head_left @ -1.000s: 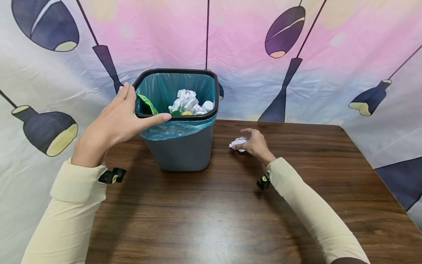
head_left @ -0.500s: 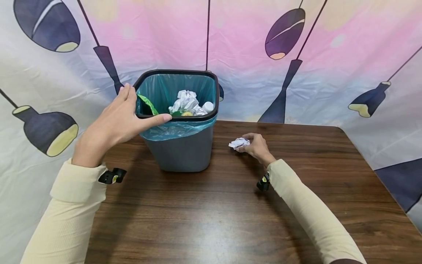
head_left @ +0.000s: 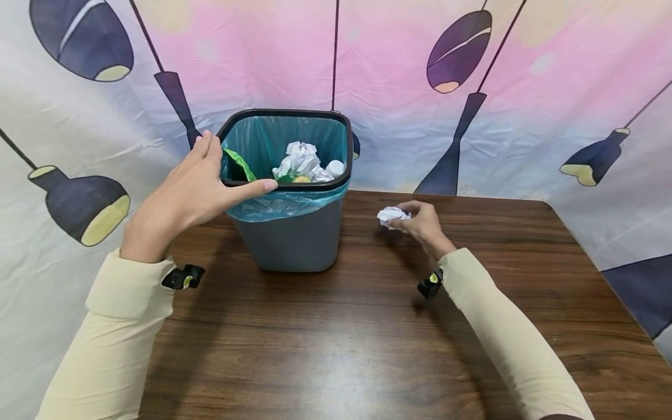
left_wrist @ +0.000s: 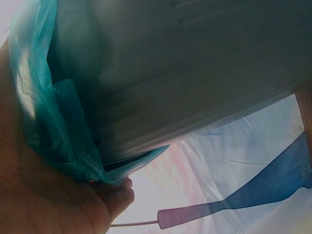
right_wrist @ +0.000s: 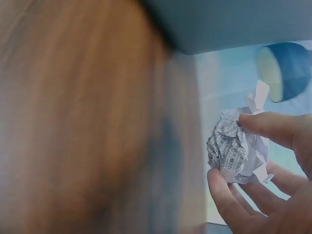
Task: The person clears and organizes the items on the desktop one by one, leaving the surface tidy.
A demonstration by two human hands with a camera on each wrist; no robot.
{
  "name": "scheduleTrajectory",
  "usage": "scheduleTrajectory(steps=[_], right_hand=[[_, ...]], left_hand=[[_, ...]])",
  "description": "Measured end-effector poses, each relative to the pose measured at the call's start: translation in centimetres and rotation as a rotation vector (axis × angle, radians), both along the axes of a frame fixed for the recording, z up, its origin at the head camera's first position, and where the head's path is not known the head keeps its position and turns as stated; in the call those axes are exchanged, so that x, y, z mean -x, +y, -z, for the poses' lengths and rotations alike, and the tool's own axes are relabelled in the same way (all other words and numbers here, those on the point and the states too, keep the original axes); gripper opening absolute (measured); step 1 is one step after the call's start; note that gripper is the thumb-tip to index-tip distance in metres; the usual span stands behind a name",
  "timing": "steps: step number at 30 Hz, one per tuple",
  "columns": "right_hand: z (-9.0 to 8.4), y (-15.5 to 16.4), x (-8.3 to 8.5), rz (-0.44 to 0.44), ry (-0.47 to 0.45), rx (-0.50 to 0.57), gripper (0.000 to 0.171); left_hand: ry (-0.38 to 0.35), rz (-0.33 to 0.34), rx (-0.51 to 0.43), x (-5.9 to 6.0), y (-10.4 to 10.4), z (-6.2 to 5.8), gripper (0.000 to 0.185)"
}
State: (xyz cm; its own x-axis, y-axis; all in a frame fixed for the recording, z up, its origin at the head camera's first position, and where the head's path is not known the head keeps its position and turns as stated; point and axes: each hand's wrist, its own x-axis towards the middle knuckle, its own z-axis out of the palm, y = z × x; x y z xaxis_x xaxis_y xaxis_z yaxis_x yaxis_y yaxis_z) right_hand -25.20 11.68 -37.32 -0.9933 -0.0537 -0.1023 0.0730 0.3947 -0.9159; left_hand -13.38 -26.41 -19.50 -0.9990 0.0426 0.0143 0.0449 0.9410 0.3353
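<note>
A grey trash bin (head_left: 294,242) with a black rim and a teal liner bag (head_left: 301,201) stands at the back of the table. My left hand (head_left: 181,189) rests on the bin's near left corner, its fingers and thumb stretched out along the rim. The left wrist view has the palm (left_wrist: 53,204) against the folded-over liner. Right of the bin, my right hand (head_left: 424,226) pinches a crumpled paper ball (head_left: 392,216) just above the table. Printed text shows on that paper ball (right_wrist: 231,148) between thumb and fingers in the right wrist view.
Inside the bin lie crumpled white paper (head_left: 300,157), a green wrapper (head_left: 240,164), a white round item (head_left: 335,168) and a yellowish piece (head_left: 301,179). The dark wooden table (head_left: 336,344) ends at a printed cloth backdrop (head_left: 399,76).
My right hand has closed its fingers round the paper ball and lifted it slightly off the table. The left hand stays on the bin's rim, and the head view has shifted a little.
</note>
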Motion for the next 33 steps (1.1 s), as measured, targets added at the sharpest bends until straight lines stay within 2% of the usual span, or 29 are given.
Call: scheduleTrajectory(steps=[9,17,24,29,33], right_hand=[[-3.5,0.8,0.3,0.103,0.015,0.263,0.055],[-6.3,0.8,0.2,0.131,-0.038,0.542,0.040],[-8.4,0.5,0.1,0.144,-0.090,0.798,0.036],[-9.5,0.1,-0.3,0.181,-0.146,0.941,0.049],[-10.6,-0.4,-0.6,0.181,-0.149,1.034,0.062]], left_hand=[[0.008,-0.003,-0.009,-0.1,0.0,0.1,0.127],[0.007,-0.002,-0.008,0.0,0.0,0.1,0.127],[0.005,-0.007,-0.004,0.0,0.0,0.0,0.128],[0.006,-0.005,0.003,0.1,0.0,0.0,0.129],[0.010,-0.004,0.002,0.0,0.0,0.0,0.129]])
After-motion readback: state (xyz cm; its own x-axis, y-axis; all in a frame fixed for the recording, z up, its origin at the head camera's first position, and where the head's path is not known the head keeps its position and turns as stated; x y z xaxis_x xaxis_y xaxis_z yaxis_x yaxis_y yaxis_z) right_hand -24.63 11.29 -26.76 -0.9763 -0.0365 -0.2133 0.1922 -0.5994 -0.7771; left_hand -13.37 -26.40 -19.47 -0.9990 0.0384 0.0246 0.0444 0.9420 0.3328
